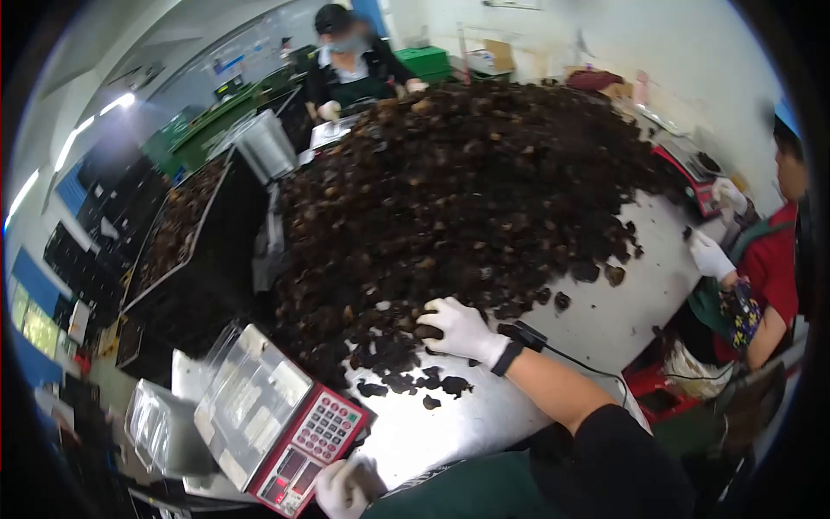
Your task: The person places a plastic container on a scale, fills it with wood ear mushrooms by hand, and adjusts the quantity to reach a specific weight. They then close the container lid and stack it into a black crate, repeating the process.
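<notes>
My right hand (463, 330), in a white glove with a black band at the wrist, is at the near edge of a big heap of dark brown, dried-looking mushroom pieces (450, 190). Its fingers are curled over a dark mushroom piece (427, 332). Several loose pieces (430, 381) lie on the shiny metal table (424, 441) below it. Down by the near corner of a red and white digital scale (303, 441) is my left hand (342, 489), also gloved, with its fingers bent inward. What the left fingers hold, if anything, is hidden.
A black cable with a dark connector (524, 336) crosses the table by my right wrist. A large black bin (203, 251) of similar pieces stands left. One co-worker (350, 65) is behind the heap; another (769, 259) sits right, beside a second red scale (687, 177).
</notes>
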`<state>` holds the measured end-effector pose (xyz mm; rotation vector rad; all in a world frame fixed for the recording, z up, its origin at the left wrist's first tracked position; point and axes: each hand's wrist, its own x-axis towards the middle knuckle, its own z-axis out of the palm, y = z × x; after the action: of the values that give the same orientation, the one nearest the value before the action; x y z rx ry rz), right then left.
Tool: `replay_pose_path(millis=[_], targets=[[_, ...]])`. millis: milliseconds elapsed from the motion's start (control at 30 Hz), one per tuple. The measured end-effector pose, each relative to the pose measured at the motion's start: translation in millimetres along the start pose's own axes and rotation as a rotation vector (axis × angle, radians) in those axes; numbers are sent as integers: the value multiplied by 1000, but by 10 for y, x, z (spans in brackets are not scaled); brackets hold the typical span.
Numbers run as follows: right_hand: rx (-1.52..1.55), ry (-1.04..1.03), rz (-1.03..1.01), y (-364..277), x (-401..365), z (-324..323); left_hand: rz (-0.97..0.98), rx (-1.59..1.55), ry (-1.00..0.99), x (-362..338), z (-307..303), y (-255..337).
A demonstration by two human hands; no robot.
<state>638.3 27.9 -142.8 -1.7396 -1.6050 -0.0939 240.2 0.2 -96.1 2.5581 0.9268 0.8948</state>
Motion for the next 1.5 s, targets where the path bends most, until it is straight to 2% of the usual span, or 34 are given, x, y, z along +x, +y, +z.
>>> replay_pose_path(millis=[67, 100, 133, 200, 267, 333, 400, 467, 600, 733, 867, 967, 1000, 1067, 1133, 1167, 1200, 1267, 1300, 1333, 1400, 1467, 1500], targets=[[4, -29, 75, 42, 37, 4, 101, 225, 152, 185, -266, 26], [19, -12, 91, 59, 83, 3, 140, 193, 334, 372, -399, 136], [47, -6, 99, 85, 92, -22, 156, 342, 430, 426, -503, -17], [166, -15, 154, 62, 214, -199, -38, 453, 471, 346, -650, -538], [322, 20, 283, 39, 368, -293, -86, 562, 406, 556, -798, -571], [881, -159, 645, 31, 553, -445, -148, 518, 293, 694, -835, -601], [1037, -117, 706, 30, 652, -540, -189, 518, 107, 672, -822, -762], [1413, -96, 982, -88, 674, -601, -134, 607, 93, 674, -770, -787], [1579, 55, 1143, -335, 725, -440, -128, 561, 126, 690, -775, -779], [1741, -112, 1043, -404, 795, -242, -163, 458, 102, 723, -778, -693], [1765, -358, 984, -669, 1041, -79, -149, 398, 98, 720, -768, -689], [1632, -407, 958, -1142, 1353, 62, -146, 305, 96, 723, -774, -723], [1515, -307, 1034, -1559, 1493, 13, -153, 279, 89, 708, -782, -754], [1476, -623, 713, -1660, 1684, 223, -135, 275, 111, 713, -787, -783], [1273, -767, 330, -2089, 1830, 294, -161, 264, 185, 699, -776, -782], [1213, -769, 283, -2261, 1827, 414, -190, 248, 218, 694, -768, -777], [1138, -910, 227, -2422, 1861, 393, -215, 231, 250, 687, -758, -777], [1009, -967, 27, -2565, 1783, 667, -232, 161, 282, 663, -716, -828], [708, -719, -350, -2554, 1713, 905, -235, 123, 301, 641, -700, -851], [657, -728, -512, -2498, 1674, 1077, -226, 145, 294, 643, -707, -850], [547, -686, -581, -2522, 1643, 1037, -203, 185, 280, 647, -725, -850], [701, -689, -505, -2497, 1661, 977, -199, 158, 286, 627, -729, -865], [718, -593, -497, -2511, 1690, 952, -192, 143, 288, 621, -734, -876]])
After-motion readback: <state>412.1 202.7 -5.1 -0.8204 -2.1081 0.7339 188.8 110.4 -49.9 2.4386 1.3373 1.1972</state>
